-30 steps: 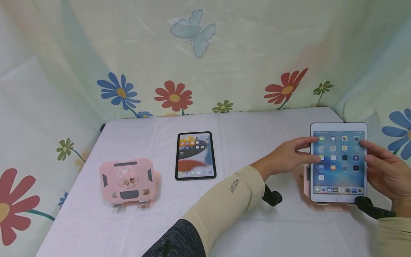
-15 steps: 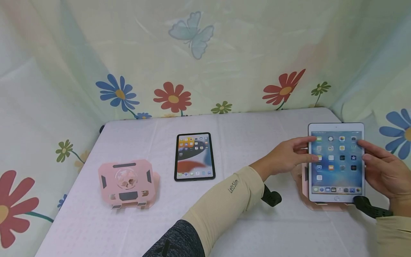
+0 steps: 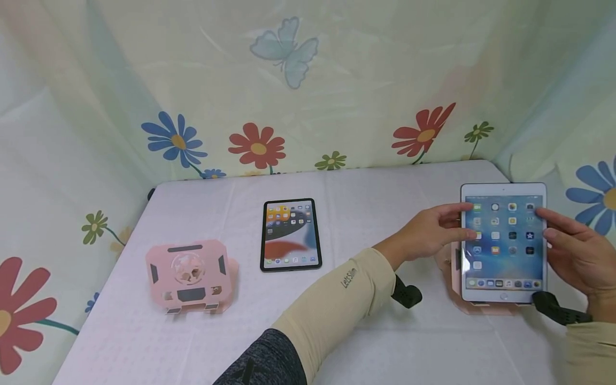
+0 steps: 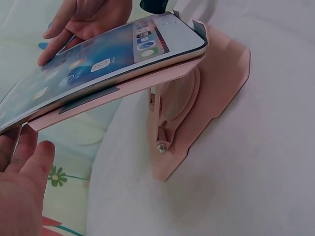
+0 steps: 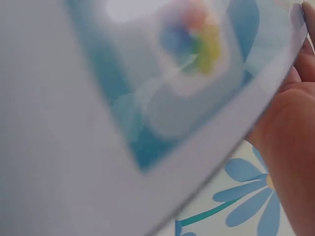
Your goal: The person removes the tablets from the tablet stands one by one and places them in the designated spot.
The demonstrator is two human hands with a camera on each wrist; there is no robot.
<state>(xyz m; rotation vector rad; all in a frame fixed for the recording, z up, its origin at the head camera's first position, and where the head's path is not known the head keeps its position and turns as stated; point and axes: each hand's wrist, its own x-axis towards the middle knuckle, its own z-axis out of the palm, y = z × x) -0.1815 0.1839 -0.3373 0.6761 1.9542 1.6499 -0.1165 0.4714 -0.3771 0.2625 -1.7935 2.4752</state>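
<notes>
In the head view, a white tablet (image 3: 503, 243) with a lit screen leans upright on a pink stand (image 3: 454, 278) at the right of the table. My left hand (image 3: 430, 235) holds its left edge, forefinger and thumb lapping onto the front. On the opposite edge, my right hand (image 3: 577, 248) grips with forefinger and thumb. The left wrist view shows the tablet (image 4: 103, 61) lying against the stand's tilted plate, its lower edge in the small lips. There my left fingers (image 4: 29, 152) sit at the far end. The screen fills most of the right wrist view, blurred.
A black-edged tablet (image 3: 291, 234) lies face up, mid-table. Left of it stands a second pink stand (image 3: 190, 275) with grey pads and two front lips. White cloth (image 3: 385, 347) covers the table, and a flowered curtain (image 3: 356, 80) hangs behind it.
The view has shifted slightly. Both hands keep their places on the white tablet's edges, and the tablet stays on the stand.
</notes>
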